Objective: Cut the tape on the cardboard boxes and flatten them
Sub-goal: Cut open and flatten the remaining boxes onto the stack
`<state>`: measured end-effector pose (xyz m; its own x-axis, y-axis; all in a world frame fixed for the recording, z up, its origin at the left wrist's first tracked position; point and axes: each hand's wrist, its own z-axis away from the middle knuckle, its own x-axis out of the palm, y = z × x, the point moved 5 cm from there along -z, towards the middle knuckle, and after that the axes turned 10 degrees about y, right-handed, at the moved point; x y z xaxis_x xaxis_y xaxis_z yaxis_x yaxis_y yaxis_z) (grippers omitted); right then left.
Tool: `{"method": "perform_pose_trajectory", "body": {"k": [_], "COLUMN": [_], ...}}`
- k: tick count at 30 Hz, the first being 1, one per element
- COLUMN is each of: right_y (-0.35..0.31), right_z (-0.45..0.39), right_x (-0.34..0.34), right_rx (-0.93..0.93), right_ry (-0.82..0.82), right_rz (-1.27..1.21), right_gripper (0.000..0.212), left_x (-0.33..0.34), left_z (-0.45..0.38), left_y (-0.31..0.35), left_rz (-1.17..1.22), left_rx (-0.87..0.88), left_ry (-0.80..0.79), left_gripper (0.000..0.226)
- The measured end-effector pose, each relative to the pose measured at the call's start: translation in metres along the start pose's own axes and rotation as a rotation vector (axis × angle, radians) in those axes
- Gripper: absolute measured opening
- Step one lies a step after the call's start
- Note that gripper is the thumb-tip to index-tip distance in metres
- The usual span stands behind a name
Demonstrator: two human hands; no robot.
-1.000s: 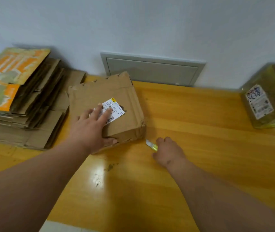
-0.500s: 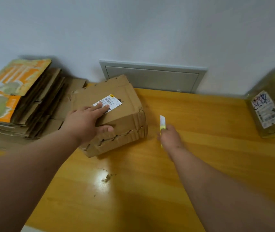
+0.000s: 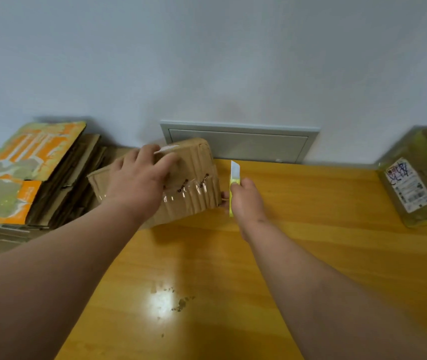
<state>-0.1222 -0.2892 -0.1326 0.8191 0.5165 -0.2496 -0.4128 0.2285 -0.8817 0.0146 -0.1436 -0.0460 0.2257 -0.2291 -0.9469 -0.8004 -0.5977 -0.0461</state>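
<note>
The cardboard box [image 3: 189, 185] sits toward the far left part of the counter [image 3: 311, 229], tipped up so a broad face with a strip of clear tape [image 3: 189, 190] faces the camera; its long axis runs roughly left to right, rising slightly toward the right. A white label [image 3: 167, 149] shows at its top edge. The left hand [image 3: 139, 183] lies over the box's upper left part, its grip spread across the top with fingers curled over the upper edge, holding it tilted. The right hand [image 3: 246, 201] is just beside the box's right end, its grip clenched round a yellow utility knife [image 3: 234, 183] whose pale blade end points up and away toward the far edge. A stack of flattened cardboard [image 3: 33, 175] lies at the far left. Another taped box [image 3: 420, 178] stands at the far right corner. Small cardboard crumbs [image 3: 181, 302] lie on the near middle of the counter.
</note>
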Motion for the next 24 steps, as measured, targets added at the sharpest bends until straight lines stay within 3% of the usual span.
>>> {"method": "perform_pose_trajectory", "body": {"k": [2,6,9,18,24], "right_y": [-0.009,-0.014,-0.018,-0.021,-0.019], "right_z": [0.005,0.010,0.014,0.024,0.023], "right_x": [0.006,0.009,0.011,0.011,-0.016], "right_rx": [-0.023,-0.029,-0.045,-0.193,-0.260], "right_ry": [0.010,0.037,0.033,0.000,0.109], "right_rz": [0.010,0.006,-0.003,0.080,0.046], "right_gripper": [0.016,0.016,0.017,0.019,0.022], "left_x": [0.002,0.018,0.023,0.017,0.000], "left_z": [-0.003,-0.002,-0.003,-0.007,-0.003], "left_y": [-0.001,-0.010,-0.015,-0.016,0.003], "left_rz": [-0.055,-0.159,-0.180,-0.140,-0.099], "left_rx": [0.057,0.086,0.102,0.160,0.261], "left_ry": [-0.012,-0.151,-0.148,-0.120,-0.105], "left_gripper": [0.060,0.125,0.146,0.136,0.127]}}
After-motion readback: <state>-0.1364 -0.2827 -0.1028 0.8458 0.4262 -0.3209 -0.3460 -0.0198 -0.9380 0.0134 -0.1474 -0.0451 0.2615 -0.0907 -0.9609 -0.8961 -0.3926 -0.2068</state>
